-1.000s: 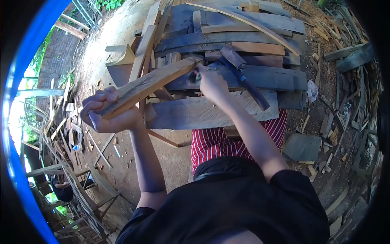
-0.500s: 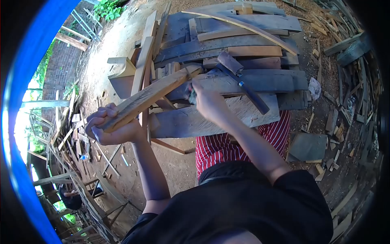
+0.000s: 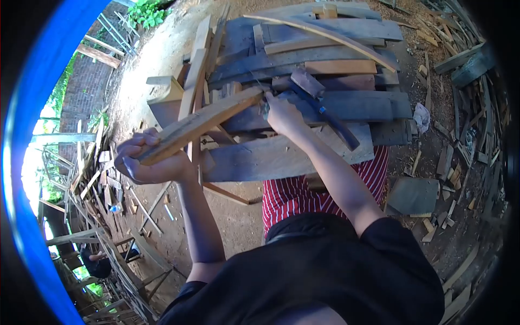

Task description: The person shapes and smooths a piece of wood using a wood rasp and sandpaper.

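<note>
My left hand (image 3: 154, 162) is wrapped round the near end of a long wooden piece (image 3: 208, 119), palm underneath and fingers curled over its side. The piece slants up and away to the right, raised over the boards. At its far end, my right hand (image 3: 284, 115) is closed on a small tool with a thin blade (image 3: 255, 78) and a dark handle, mostly hidden by the fingers. The blade sticks out past the wood's tip. Just right of this hand, a dark wooden block (image 3: 307, 83) and a long dark handle with a blue band (image 3: 338, 127) lie on the boards.
A pale board (image 3: 292, 157) lies across in front of my lap. Grey planks (image 3: 346, 105) and a curved strip (image 3: 325, 33) spread behind it. Upright lengths (image 3: 194, 86) stand left. Scrap wood (image 3: 476, 119) lines the right side; another person (image 3: 97, 262) is far at lower left.
My right hand and the tool have shifted right, toward the far tip of the wooden piece. The blade, earlier across the wood, now points beyond it. The left hand keeps its grip, slightly higher.
</note>
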Motion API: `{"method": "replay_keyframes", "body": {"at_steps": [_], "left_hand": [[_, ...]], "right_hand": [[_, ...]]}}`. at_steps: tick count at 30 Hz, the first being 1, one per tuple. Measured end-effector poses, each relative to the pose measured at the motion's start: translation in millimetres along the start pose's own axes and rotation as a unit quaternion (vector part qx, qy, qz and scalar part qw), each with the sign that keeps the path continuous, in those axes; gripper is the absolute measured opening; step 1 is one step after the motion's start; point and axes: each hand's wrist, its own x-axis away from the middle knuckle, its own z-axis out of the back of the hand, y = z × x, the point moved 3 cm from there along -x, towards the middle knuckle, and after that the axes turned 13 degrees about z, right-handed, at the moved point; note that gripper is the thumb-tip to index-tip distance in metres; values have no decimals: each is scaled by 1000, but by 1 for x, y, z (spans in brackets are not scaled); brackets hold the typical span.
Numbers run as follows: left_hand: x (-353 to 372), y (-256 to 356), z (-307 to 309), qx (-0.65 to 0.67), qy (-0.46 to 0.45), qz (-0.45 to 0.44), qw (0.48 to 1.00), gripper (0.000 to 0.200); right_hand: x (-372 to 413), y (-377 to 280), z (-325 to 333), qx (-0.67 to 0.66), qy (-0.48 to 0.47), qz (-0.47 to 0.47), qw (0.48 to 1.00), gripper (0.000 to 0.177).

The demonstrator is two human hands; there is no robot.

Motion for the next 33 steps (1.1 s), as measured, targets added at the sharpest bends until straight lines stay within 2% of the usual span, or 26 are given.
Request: {"method": "replay_keyframes", "body": {"at_steps": [2, 3, 5, 6, 7, 10, 12, 14, 17, 20, 21, 22, 24, 27, 28, 31, 33], "left_hand": [[0, 0, 0, -6, 13, 5, 1000, 19], [0, 0, 0, -6, 11, 1, 1000, 20], [0, -1, 1, 1, 6, -3, 1000, 19], [1, 0, -1, 9, 2, -1, 1000, 19], [2, 1, -2, -20, 10, -7, 1000, 19], [-1, -2, -1, -19, -10, -17, 1000, 20], [1, -1, 2, -8, 3, -23, 1000, 20], [3, -2, 4, 24, 16, 8, 1000, 20], [5, -1, 4, 1, 15, 5, 1000, 20], [2, 0, 3, -20, 3, -35, 999, 18], [2, -2, 6, -2, 5, -19, 1000, 18], [3, -4, 10, 13, 9, -1, 1000, 18], [4, -3, 8, 20, 25, 6, 999, 18], [7, 3, 2, 1, 11, 3, 1000, 18], [9, 3, 1, 2, 12, 2, 1000, 18], [7, 1, 0, -9, -32, -33, 999, 18], [9, 1, 0, 11, -10, -17, 1000, 18]], "right_hand": [[20, -11, -4, -5, 10, 28, 1000, 32], [33, -12, -18, 0, 134, 127, 983, 30], [35, -20, -6, -25, 108, 108, 988, 30], [45, -20, -5, -51, 81, 75, 993, 30], [29, -8, -4, -22, 27, 53, 998, 36], [9, -4, 0, -4, 31, 26, 999, 37], [25, -7, -15, -7, 56, 97, 994, 41], [56, -43, 2, 30, 49, 114, 992, 42], [21, -12, 2, -5, 22, 62, 998, 44], [5, -1, -10, 24, 44, 41, 998, 46], [12, -1, -15, -10, 63, 105, 992, 47], [29, -10, -18, -9, 52, 125, 991, 48], [63, -49, 5, 31, 28, 122, 992, 46], [24, -8, -12, 49, 29, 95, 994, 43], [13, -8, -2, 42, 7, 34, 999, 40], [25, -29, 6, -4, 37, 95, 995, 46], [60, -60, 10, -38, 19, 142, 989, 52]]}}
